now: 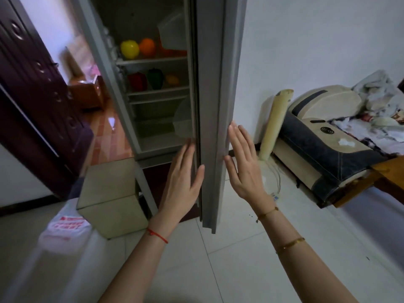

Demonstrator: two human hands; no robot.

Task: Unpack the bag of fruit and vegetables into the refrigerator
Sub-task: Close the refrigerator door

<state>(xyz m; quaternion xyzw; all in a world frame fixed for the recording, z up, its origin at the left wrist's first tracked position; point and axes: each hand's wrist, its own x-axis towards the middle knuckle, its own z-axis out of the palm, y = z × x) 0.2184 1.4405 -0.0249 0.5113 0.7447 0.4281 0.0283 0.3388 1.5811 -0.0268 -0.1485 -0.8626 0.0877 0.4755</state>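
The refrigerator (140, 119) stands partly open, its grey door (213, 101) seen edge-on in the middle. A yellow fruit (129, 49) and an orange (147, 47) sit on the upper shelf. On the shelf below are a red pepper (137, 81), a green pepper (155, 78) and a small yellow fruit (172, 79). My left hand (182, 182) lies flat against the door's inner edge with straight fingers. My right hand (242, 165) is flat on the door's outer side. A white plastic bag (65, 226) with red print lies at the lower left.
A mirrored cube stool (109, 200) stands beside the fridge base. A dark wooden cabinet (37, 88) fills the left. To the right are a padded sofa arm (328, 145) with bedding and a rolled cream mat (275, 121) against the wall. White tiles cover the floor.
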